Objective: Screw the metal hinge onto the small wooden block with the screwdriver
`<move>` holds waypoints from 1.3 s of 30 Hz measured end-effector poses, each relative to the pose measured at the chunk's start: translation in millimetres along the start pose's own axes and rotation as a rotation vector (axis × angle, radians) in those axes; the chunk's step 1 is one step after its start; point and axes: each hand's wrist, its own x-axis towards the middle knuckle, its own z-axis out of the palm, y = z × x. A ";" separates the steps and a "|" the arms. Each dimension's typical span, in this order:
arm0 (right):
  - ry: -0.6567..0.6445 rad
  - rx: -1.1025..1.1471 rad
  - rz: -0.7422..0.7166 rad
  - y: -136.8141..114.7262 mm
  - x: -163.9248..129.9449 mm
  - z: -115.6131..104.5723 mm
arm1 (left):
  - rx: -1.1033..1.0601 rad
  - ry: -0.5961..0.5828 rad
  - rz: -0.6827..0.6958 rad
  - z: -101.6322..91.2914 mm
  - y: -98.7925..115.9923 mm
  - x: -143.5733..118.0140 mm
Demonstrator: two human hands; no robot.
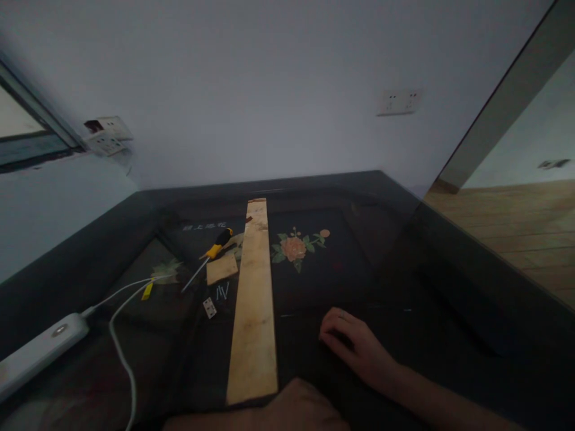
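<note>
Tabletop (395,239), dark and glossy, carries everything. Just left of the right hand (354,347) lies the long wooden slat (254,299), flat, its long axis running straight away toward the wall. That hand rests palm down with fingers curled, gripping nothing; the left hand (296,407) sits at the slat's near end, its grip hidden. Beyond both hands and leftward lie a small wood block (221,269), a yellow-handled screwdriver (211,254) and a hinge (209,307).
</note>
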 end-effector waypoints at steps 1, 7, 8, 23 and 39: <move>0.000 0.077 0.032 -3.0 -1.5 2.5 | -0.025 -0.002 0.003 -0.7 -2.0 0.8; -0.085 0.247 0.110 -12.5 -1.0 14.2 | -0.294 0.066 -0.121 -22.6 6.7 -3.2; -0.106 0.236 0.117 -13.0 0.7 14.7 | -0.364 0.074 -0.132 -26.5 8.0 -4.4; -0.160 0.273 0.027 -7.2 6.3 10.0 | -0.937 0.142 -0.013 -39.3 -5.0 -7.5; -0.185 0.206 0.003 -5.2 6.6 15.7 | -0.846 0.101 -0.129 -41.6 0.4 -3.8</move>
